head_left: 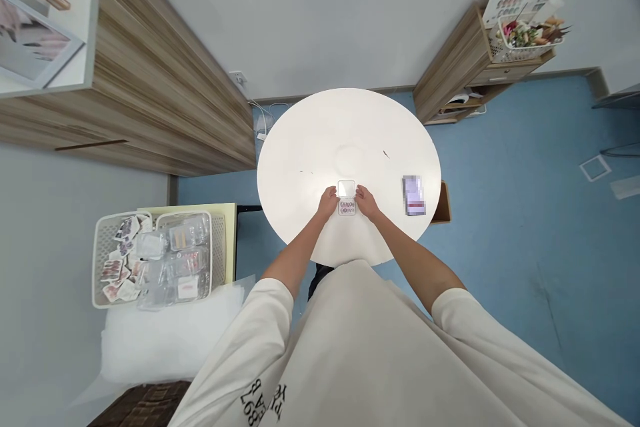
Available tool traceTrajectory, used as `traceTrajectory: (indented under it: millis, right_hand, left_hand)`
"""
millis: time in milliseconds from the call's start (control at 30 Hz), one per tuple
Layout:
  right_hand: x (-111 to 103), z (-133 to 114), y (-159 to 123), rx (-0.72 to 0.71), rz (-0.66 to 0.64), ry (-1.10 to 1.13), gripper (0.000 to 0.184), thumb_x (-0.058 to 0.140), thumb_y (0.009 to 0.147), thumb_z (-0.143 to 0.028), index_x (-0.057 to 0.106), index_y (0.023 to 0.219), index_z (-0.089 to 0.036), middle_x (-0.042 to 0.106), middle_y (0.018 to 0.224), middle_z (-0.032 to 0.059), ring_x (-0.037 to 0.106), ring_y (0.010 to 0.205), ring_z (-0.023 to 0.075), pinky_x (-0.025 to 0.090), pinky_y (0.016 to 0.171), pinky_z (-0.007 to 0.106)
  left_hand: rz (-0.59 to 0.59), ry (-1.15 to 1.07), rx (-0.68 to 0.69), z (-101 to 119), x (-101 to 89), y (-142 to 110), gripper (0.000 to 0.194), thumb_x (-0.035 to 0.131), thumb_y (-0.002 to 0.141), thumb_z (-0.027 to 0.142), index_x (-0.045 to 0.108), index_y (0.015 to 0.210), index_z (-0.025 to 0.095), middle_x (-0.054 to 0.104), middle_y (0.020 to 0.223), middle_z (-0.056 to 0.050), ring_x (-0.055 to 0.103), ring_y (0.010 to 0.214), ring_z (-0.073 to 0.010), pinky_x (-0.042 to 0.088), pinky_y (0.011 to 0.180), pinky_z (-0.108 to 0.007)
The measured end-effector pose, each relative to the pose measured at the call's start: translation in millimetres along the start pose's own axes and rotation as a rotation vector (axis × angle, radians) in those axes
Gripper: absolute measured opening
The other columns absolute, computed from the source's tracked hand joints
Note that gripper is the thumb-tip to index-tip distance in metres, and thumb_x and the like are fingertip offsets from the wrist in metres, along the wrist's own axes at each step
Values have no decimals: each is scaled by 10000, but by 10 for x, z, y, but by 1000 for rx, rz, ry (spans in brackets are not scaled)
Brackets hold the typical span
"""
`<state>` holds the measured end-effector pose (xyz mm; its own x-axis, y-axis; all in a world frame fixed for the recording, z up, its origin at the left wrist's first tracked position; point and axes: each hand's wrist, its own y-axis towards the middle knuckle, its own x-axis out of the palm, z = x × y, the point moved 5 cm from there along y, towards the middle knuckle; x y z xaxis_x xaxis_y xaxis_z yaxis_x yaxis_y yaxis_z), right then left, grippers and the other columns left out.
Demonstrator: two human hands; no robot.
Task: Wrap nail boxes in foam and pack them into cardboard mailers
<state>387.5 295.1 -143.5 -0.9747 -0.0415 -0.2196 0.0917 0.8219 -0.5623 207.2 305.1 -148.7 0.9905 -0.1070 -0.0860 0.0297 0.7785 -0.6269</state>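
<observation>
A small clear plastic case point(346, 189) lies on the white round table point(350, 113) in front of me, its hinged lid laid back. In the lower half sit several small purple-pink pieces point(347, 207) in rows; they look like press-on nails. On the left side, my left hand point(328, 202) grips the case's edge with curled fingers. Opposite it, my right hand point(367, 202) has its fingers closed on the right edge near the hinge. The exact fingertip contact is small and partly hidden.
A blurred purple phone-like item point(414, 195) lies at the table's right side. White baskets point(212, 260) with clear packs and picture cards stand at left, beside bubble-wrap-like sheeting point(160, 340). Wooden cabinets point(170, 73) flank the table, one bearing a flower basket point(530, 51).
</observation>
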Motion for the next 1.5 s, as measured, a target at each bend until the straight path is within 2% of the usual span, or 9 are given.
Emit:
traceTrajectory:
  millis: [333,467,600,800,1033,1167,1233,1367,1500]
  right_hand:
    - [14,-150,-64,-1,-47,-36,731,604,848,-288,409,1542,-166,502,1511,166,535,1351,271,468,1118,446]
    - [15,-214,-98,-49,-75,-36,799,627,832,-328,348,1574,-232,482,1509,130,492,1384,274,454,1131,465]
    - [7,-200,-144,-73,-98,-64,919,624,806,-317,204,1623,-290,454,1530,96,451,1410,264,421,1156,485]
    - [24,-57,-272,-102,-141,-108,960,606,788,-300,152,1635,-284,411,1572,94,416,1435,271,370,1188,504]
    - [86,118,-434,-97,-166,-223,904,564,814,-287,180,1632,-260,370,1605,109,429,1428,284,403,1165,492]
    - [83,205,-528,-100,-161,-388,791,512,875,-313,247,1616,-236,339,1622,105,408,1441,282,412,1158,458]
    - [84,241,-594,-120,-165,-529,746,476,900,-298,265,1611,-217,336,1626,103,376,1459,273,383,1176,443]
    - [116,269,-734,-172,-215,-853,720,436,934,-271,240,1624,-205,287,1658,99,306,1487,290,334,1186,458]
    - [149,253,-816,-199,-259,-1058,757,423,953,-257,134,1652,-214,227,1685,100,250,1508,294,313,1179,455]
  left_hand:
    - [2,46,-39,90,-42,-32,733,632,757,181,476,1470,233,565,1409,-131,630,1177,-232,499,971,-348]
    - [-5,54,11,182,-47,-53,693,610,744,142,528,1427,220,583,1362,-117,617,1181,-233,500,974,-343]
    - [0,46,100,239,-69,-133,617,624,735,118,569,1343,211,594,1371,-118,561,1282,-259,462,1059,-385]
    - [-21,97,153,134,-89,-331,594,601,730,93,573,1310,217,588,1419,-106,531,1334,-272,424,1117,-426]
    - [-42,95,67,-95,-65,-438,630,539,753,81,530,1372,194,543,1492,-110,521,1366,-254,455,1097,-392]
    - [-26,240,45,-221,-105,-523,609,512,817,117,516,1417,219,536,1510,-90,514,1378,-260,451,1112,-413]
    - [-18,352,78,-245,-127,-600,591,488,857,136,505,1442,213,530,1516,-90,507,1382,-268,439,1132,-428]
    - [-62,639,288,-197,-94,-765,590,422,900,121,466,1486,174,483,1552,-107,444,1432,-274,386,1185,-448]
    - [-179,968,450,-201,4,-880,686,429,894,103,335,1571,164,295,1665,-127,296,1524,-305,337,1204,-498]
